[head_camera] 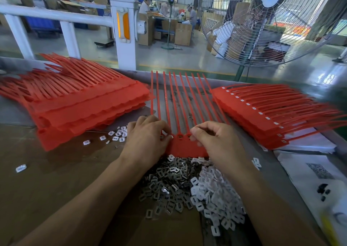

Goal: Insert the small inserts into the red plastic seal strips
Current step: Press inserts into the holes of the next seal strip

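Mid-batch here. I've got one red plastic comb-like sheet of seal strips [185, 144] flat on the grey desk [16, 112] right in front of me, tails pointing away. My left hand [145, 138] has its fingers curled down on the left end of the head row, looks like I'm pressing a small insert in, though the piece itself is hidden under my fingertips. My right hand [214, 138] pinches the sheet's head edge on the other side to steady it.

The heap of small grey metal and white plastic inserts [189, 187] sits just below the sheet. Unfilled stack of red sheets [78, 103] on my left, finished stack with white inserts showing [266, 114] on my right.

Next I'd guess: grab another insert, line it up with the next open slot.

Paper with a QR code [319, 170] at the right, no text I can read.
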Available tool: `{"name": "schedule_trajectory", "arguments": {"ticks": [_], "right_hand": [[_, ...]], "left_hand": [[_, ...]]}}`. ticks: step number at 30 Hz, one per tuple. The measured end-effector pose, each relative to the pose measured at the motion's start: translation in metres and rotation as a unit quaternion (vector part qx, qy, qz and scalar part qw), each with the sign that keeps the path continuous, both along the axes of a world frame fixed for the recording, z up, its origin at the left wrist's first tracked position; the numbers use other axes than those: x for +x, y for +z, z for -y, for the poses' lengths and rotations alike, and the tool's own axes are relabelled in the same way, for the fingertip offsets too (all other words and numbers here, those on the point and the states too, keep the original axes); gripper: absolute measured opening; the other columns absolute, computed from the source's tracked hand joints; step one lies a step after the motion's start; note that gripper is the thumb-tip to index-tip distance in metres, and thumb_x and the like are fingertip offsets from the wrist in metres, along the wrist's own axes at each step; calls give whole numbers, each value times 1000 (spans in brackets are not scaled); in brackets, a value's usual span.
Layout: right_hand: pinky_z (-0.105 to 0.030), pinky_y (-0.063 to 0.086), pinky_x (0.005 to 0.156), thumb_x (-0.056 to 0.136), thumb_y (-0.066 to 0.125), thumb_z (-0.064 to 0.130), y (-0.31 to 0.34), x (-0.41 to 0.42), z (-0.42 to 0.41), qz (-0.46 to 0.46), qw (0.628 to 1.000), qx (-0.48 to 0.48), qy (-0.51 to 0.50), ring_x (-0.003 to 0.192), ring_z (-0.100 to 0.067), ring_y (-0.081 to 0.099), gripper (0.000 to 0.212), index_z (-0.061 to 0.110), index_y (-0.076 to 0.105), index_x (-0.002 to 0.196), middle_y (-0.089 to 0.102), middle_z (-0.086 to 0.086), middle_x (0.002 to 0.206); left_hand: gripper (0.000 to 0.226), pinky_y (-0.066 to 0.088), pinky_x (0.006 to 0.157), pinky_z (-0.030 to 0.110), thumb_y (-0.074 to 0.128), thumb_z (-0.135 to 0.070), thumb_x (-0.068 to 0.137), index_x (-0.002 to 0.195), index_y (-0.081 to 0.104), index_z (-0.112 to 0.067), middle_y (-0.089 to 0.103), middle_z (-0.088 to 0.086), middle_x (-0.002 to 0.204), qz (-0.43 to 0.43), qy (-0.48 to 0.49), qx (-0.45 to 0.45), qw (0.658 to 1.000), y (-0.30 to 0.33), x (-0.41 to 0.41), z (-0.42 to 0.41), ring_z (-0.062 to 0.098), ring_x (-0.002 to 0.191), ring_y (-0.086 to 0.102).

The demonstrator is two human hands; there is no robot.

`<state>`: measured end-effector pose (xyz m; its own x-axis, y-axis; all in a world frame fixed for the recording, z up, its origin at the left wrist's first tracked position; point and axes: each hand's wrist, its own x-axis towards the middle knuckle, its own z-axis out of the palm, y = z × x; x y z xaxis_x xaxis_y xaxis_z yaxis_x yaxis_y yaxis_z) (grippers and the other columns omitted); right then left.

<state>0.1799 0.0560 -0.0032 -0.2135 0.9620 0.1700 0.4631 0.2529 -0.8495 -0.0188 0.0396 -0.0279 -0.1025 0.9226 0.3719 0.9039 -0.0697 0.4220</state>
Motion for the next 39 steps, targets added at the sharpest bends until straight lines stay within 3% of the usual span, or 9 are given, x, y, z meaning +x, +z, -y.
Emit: {"name": "schedule_trajectory", "arguments": {"ticks": [5, 10, 17, 23, 30, 36, 39], "right_hand": [[-15, 48, 60, 99, 63, 42, 2, 2, -1, 11, 1000, 1, -8, 75, -5, 70, 16, 36, 74, 89, 74, 25, 85], [-24, 47, 72, 99, 64, 40, 2, 5, -2, 6, 1000, -4, -8, 78, 9, 68, 16, 35, 75, 89, 74, 26, 86], [-22, 44, 71, 100, 65, 38, 5, 7, -1, 23, 1000, 7, 1, 78, 10, 66, 17, 33, 75, 87, 74, 25, 83], [-25, 46, 66, 95, 70, 46, 13, 18, -3, 124, 991, -40, 42, 75, 5, 67, 16, 33, 76, 86, 73, 22, 81], [-20, 47, 68, 90, 78, 38, 19, 24, -5, 207, 969, -70, 116, 74, 6, 68, 6, 37, 77, 84, 74, 22, 81], [-26, 55, 72, 88, 81, 35, 20, 26, -6, 238, 959, -85, 126, 76, 4, 70, 6, 34, 77, 84, 75, 21, 81], [-19, 48, 71, 88, 82, 36, 18, 23, -6, 248, 958, -69, 127, 79, 8, 68, 5, 34, 77, 85, 74, 24, 84]], "left_hand": [[20, 18, 101, 31, 64, -43, 94, 113, 68, -38, 61, -16, 120, -33, -2, 7, 999, 2, 0, 6, 12, 120, 43], [24, 21, 102, 31, 60, -40, 97, 120, 68, -41, 61, -19, 122, -65, -21, 8, 998, 5, -3, 13, 8, 122, 44], [33, 24, 106, 33, 47, -33, 102, 126, 66, -46, 57, -21, 129, -90, -39, -27, 995, 11, -1, 16, 8, 124, 43], [37, 29, 108, 38, 47, -25, 101, 128, 63, -44, 55, -16, 130, -107, -42, -49, 992, 14, 1, 16, 13, 126, 43], [32, 32, 104, 38, 53, -26, 98, 122, 65, -43, 54, -11, 126, -114, -22, -45, 992, 9, 5, 11, 17, 124, 43], [31, 31, 105, 38, 56, -26, 97, 120, 66, -43, 53, -11, 127, -113, -15, -45, 992, 8, 5, 9, 17, 127, 41], [33, 30, 105, 39, 53, -24, 97, 120, 67, -44, 54, -13, 128, -95, -23, -52, 994, 8, 2, 7, 16, 127, 40]]}}
